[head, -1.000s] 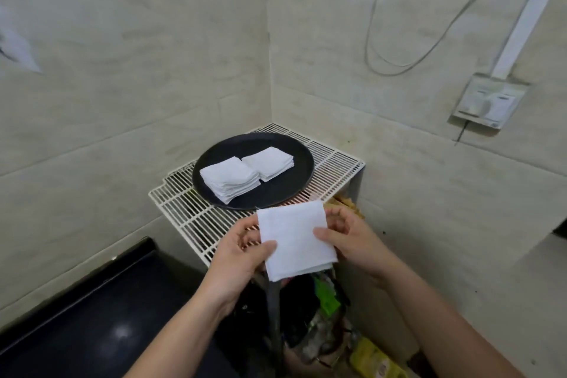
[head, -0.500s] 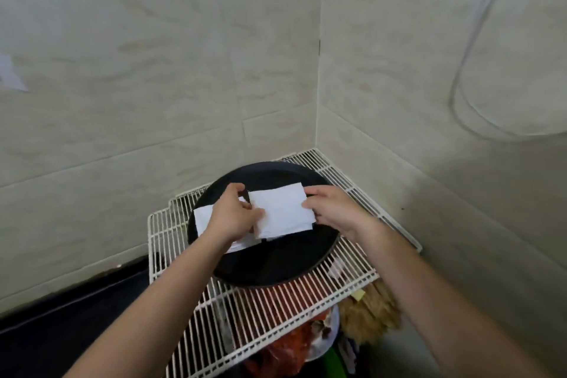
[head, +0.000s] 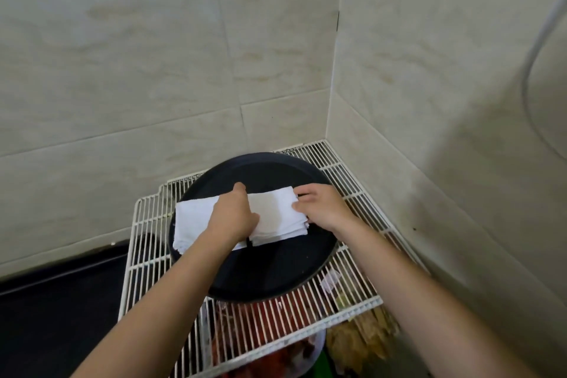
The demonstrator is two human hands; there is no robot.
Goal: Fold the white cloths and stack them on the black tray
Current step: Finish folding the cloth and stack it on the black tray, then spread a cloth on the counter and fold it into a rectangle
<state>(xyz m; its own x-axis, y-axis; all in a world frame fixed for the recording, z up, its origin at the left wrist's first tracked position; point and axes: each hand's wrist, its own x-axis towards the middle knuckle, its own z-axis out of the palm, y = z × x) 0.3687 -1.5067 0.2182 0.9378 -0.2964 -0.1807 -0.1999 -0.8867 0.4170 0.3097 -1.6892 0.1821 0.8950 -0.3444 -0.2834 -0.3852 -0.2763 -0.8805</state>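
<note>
A round black tray (head: 276, 273) sits on a white wire rack in the tiled corner. Two stacks of folded white cloths lie on it side by side: a left stack (head: 193, 221) and a right stack (head: 276, 215). The folded cloth that I hold lies on top of the right stack. My left hand (head: 233, 218) grips its left edge and covers the gap between the stacks. My right hand (head: 319, 209) pinches its right edge with curled fingers. The lower layers of the right stack show only as edges.
The wire rack (head: 352, 190) fills the corner between two tiled walls (head: 153, 70). A dark surface (head: 55, 310) lies low on the left. Red, green and brown clutter (head: 276, 325) shows under the rack. A cable loop (head: 534, 86) hangs on the right wall.
Both hands carried the folded cloth from in front of the rack over the tray and lowered it onto the right stack. The view moved closer to the corner.
</note>
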